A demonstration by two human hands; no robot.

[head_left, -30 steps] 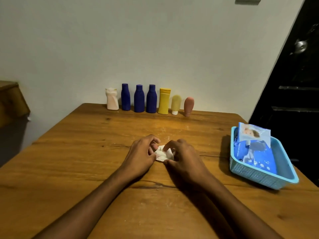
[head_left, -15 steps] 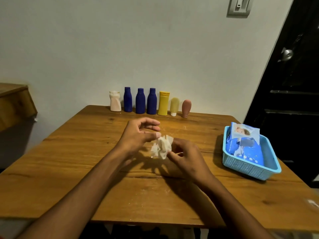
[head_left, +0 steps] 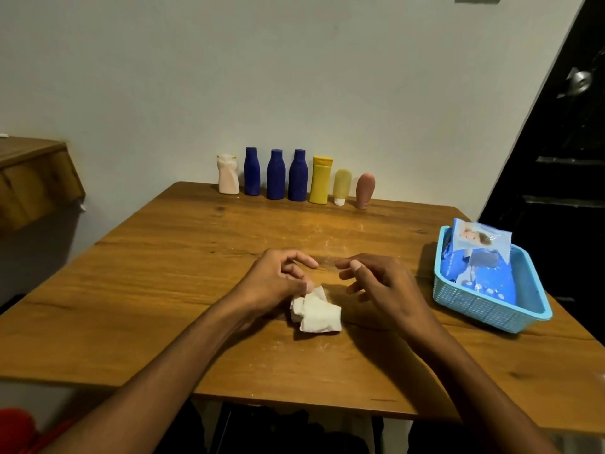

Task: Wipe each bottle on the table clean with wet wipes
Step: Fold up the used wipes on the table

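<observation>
Seven bottles [head_left: 296, 179] line the table's [head_left: 131, 273] far edge, upright. My left hand [head_left: 275, 283] pinches the crumpled wet wipe [head_left: 316, 311] at table centre; my right hand [head_left: 383, 286] hovers, fingers loosely curled, empty. Blue basket [head_left: 484, 309] holds wipe packs [head_left: 478, 267].

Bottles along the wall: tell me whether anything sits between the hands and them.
Nothing visible does. Bare table lies between the left hand, the right hand and the bottles. The basket sits off to the right; the crumpled wipe lies nearer, touching the left hand.
</observation>
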